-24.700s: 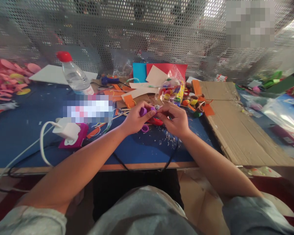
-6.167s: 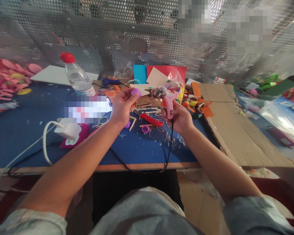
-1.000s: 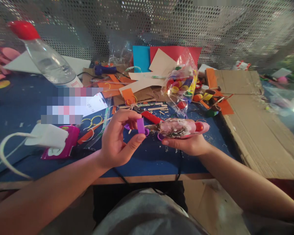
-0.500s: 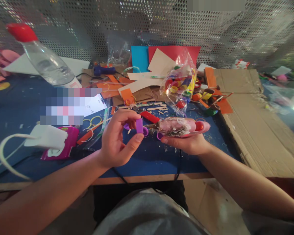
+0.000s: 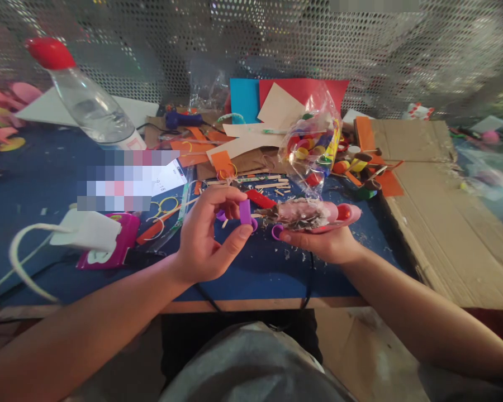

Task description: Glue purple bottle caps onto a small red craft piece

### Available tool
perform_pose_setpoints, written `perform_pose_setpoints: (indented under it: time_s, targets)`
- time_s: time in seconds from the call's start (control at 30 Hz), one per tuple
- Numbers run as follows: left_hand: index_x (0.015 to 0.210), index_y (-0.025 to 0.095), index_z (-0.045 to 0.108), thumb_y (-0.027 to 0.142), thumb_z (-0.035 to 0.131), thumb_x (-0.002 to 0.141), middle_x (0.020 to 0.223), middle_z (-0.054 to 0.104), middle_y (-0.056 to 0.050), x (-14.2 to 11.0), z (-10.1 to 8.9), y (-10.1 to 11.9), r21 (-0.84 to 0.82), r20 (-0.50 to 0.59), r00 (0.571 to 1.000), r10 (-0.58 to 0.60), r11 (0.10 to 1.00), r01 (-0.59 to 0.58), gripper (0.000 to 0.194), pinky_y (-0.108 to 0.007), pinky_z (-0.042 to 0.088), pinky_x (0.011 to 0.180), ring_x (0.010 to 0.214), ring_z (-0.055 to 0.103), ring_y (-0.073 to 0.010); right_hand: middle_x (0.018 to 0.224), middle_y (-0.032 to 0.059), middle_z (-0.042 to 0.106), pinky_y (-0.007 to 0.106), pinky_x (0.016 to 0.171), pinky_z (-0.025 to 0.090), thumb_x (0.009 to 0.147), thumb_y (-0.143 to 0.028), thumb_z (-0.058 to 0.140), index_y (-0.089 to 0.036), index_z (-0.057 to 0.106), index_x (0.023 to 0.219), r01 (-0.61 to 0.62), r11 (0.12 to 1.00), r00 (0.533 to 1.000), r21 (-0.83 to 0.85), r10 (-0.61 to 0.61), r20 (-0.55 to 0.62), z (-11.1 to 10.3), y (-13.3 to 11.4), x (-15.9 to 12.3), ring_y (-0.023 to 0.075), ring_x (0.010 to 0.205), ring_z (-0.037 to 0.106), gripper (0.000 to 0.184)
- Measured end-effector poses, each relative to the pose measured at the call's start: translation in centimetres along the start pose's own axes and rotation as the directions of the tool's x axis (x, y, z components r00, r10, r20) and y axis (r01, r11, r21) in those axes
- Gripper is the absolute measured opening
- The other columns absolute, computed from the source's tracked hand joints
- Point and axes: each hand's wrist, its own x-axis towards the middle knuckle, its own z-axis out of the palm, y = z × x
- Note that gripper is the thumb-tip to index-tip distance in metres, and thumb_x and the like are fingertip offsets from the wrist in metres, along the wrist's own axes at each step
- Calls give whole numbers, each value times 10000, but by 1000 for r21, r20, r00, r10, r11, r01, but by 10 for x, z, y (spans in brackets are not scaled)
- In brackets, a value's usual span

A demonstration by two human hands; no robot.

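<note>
Between thumb and forefinger, my left hand (image 5: 212,237) pinches a small purple bottle cap (image 5: 245,213) on its edge. My right hand (image 5: 329,240) is wrapped round a pink hot glue gun (image 5: 310,214), its barrel crusted with grey residue. The nozzle points left and ends close to the cap; whether it touches I cannot tell. A purple ring-shaped cap (image 5: 277,232) lies on the blue table beneath the glue gun. Other purple pieces show partly behind my left fingers. Behind the nozzle lies a red utility knife (image 5: 260,199), partly hidden.
A water bottle (image 5: 96,106), a lit phone (image 5: 170,177) and a white charger (image 5: 86,230) on a magenta power socket (image 5: 129,237) stand left. Behind are a bag of coloured caps (image 5: 310,148) and paper sheets (image 5: 245,100). Cardboard (image 5: 452,223) lies right; a black cord (image 5: 310,279) hangs in front.
Over the last second both hands stay nearly still, the nozzle beside the cap; the view shifts slightly. Six seconds ago the glue gun was upright and apart from the cap; earliest, no glue gun was held.
</note>
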Motion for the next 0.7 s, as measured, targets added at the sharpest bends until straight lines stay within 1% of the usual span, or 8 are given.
perform_pose_setpoints:
  time_s: [0.13,0.23,0.33,0.5,0.7]
  targets:
    - [1329,245,650,363,767,978,1086,687,-92,0,-1,0,-4,7,1000,-1,1000,1,388,-356,563,724,867,668,-190,1223,38,870,462,1113,676,911,-359,892,-299,871,1187,35,999,999,0,-35,8,0,0,0,287,1157,833,283]
    - [1338,243,657,346,785,965,1099,689,-91,0,-1,0,-14,6,1000,-3,1000,3,407,-347,565,735,880,674,-182,1206,45,871,463,1097,684,900,-391,900,-288,873,1176,8,1000,1000,-17,-8,-1,-1,0,0,297,1151,831,296]
    - [1338,249,670,367,794,961,1098,697,-86,-1,-1,-1,-22,-3,1000,-18,1000,18,415,-345,573,740,881,680,-178,1205,45,872,464,1093,687,898,-396,901,-288,871,1177,-14,1000,1000,-17,14,7,-1,0,0,299,1149,832,300]
    - [1332,238,666,350,792,958,1116,696,-93,-1,0,-2,-26,0,1000,-4,1000,4,410,-342,575,741,883,685,-178,1213,48,871,468,1092,687,900,-379,905,-283,868,1170,20,1000,1000,16,-19,-15,0,0,-1,294,1136,840,289]
    - [1340,244,654,350,774,972,1114,696,-97,-2,0,-1,-16,10,1000,-8,1000,9,401,-354,576,744,889,682,-190,1185,52,877,466,1088,689,876,-438,922,-279,877,1142,-36,999,999,-7,35,-19,1,-3,0,302,1132,839,313]
